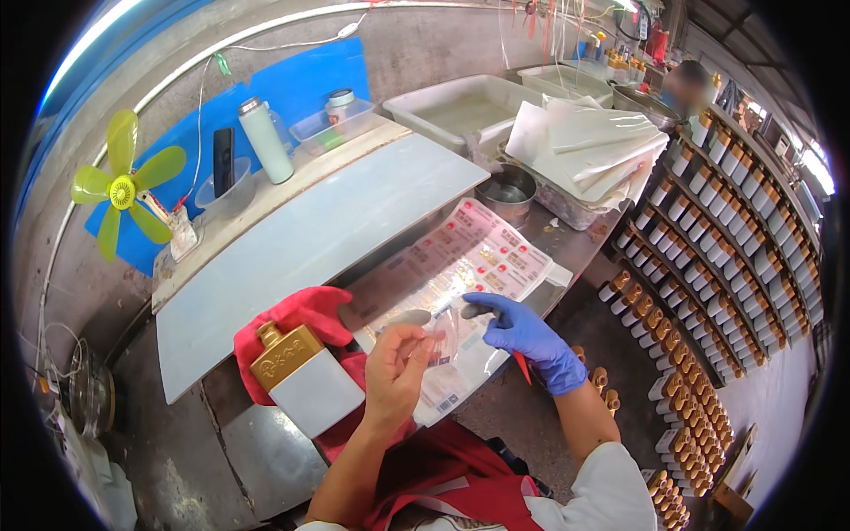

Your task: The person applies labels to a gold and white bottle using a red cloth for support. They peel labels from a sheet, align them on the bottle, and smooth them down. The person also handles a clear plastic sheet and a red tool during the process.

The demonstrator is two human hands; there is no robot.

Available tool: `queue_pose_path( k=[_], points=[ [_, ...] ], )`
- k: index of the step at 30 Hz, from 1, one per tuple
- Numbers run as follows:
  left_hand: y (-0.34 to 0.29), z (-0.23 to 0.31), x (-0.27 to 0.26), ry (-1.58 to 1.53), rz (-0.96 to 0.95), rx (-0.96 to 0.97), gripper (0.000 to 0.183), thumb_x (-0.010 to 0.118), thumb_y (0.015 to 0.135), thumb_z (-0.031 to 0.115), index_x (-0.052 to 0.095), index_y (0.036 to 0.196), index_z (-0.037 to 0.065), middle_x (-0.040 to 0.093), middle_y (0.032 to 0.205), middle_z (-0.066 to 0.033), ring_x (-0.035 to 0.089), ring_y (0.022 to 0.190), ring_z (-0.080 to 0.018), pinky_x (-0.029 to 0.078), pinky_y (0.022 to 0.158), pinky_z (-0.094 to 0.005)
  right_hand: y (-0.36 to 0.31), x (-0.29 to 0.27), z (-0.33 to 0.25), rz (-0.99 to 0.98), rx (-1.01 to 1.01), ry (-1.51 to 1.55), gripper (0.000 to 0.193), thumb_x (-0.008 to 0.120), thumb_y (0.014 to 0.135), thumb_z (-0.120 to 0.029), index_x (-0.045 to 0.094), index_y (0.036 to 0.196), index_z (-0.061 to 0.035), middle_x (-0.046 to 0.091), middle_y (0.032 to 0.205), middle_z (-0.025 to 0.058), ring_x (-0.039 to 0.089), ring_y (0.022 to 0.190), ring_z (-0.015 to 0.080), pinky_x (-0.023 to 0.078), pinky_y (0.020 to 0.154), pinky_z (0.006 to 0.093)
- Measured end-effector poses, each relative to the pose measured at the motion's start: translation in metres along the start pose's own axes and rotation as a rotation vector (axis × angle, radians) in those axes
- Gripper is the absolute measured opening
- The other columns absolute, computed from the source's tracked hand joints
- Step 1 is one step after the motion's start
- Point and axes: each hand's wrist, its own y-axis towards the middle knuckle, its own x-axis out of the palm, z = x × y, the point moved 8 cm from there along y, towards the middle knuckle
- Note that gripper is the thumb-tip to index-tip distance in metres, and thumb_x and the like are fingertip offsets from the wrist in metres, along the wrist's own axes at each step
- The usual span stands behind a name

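My left hand (398, 367) is bare, its thumb and fingers pinched at the near edge of a small piece of clear film (450, 336). My right hand (536, 341) wears a blue glove with dark fingertips; its thumb and forefinger close on the film's other side. Below both hands lie printed decal sheets (496, 243) with red and gold marks under a glossy surface. To the left of my left hand, a flat bottle (310, 380) with a gold top and white body lies tilted on a red cloth (310, 310).
A long pale board (310, 248) runs behind the bottle. A metal pot (507, 190), stacked white sheets (584, 142) and a plastic tub (460, 106) stand beyond. At left is a green fan (121, 190). Racks of gold-and-white bottles (726, 230) fill the right, near another person.
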Motion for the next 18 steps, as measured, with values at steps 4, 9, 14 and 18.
queue_pose_path(
  k=[4, 9, 14, 18],
  points=[
    [0.0, -0.002, -0.005, 0.076, 0.001, 0.01, 0.008, 0.052, 0.09, 0.0, 0.05, 0.098, -0.002, 0.053, 0.096, -0.0055, 0.06, 0.097, -0.0162, 0.053, 0.074, -0.0257, 0.018, 0.025, -0.012, -0.092, 0.156, -0.023, 0.032, 0.069, 0.079, -0.019, 0.064, 0.106, -0.0039, 0.063, 0.088, 0.0007, 0.05, 0.067, 0.0048, 0.043, 0.06, 0.0197],
    [0.003, -0.002, -0.016, 0.119, 0.09, 0.022, 0.008, 0.054, 0.09, 0.001, 0.051, 0.097, -0.001, 0.056, 0.092, -0.0068, 0.061, 0.093, -0.0149, 0.052, 0.07, -0.0235, 0.017, 0.006, -0.01, 0.042, 0.2, -0.017, 0.027, 0.067, 0.08, -0.018, 0.064, 0.102, -0.0037, 0.064, 0.085, 0.0011, 0.051, 0.066, 0.0057, 0.043, 0.06, 0.0193],
    [0.001, 0.004, -0.018, 0.246, 0.03, 0.059, 0.007, 0.052, 0.091, 0.002, 0.05, 0.098, 0.001, 0.055, 0.095, -0.0068, 0.06, 0.093, -0.016, 0.053, 0.068, -0.0254, 0.025, 0.036, 0.008, -0.171, 0.164, 0.036, 0.047, 0.064, 0.079, -0.022, 0.054, 0.12, -0.0025, 0.062, 0.099, 0.0044, 0.052, 0.072, 0.007, 0.045, 0.065, 0.0214],
    [-0.006, 0.02, -0.019, 0.283, 0.043, 0.105, 0.008, 0.055, 0.089, 0.003, 0.053, 0.096, -0.001, 0.056, 0.089, -0.007, 0.059, 0.079, -0.0127, 0.051, 0.062, -0.0231, 0.032, 0.067, 0.005, -0.168, 0.231, 0.066, 0.03, 0.065, 0.081, -0.025, 0.063, 0.1, -0.0026, 0.061, 0.083, 0.001, 0.048, 0.064, 0.0052, 0.04, 0.056, 0.0198]
  ],
)
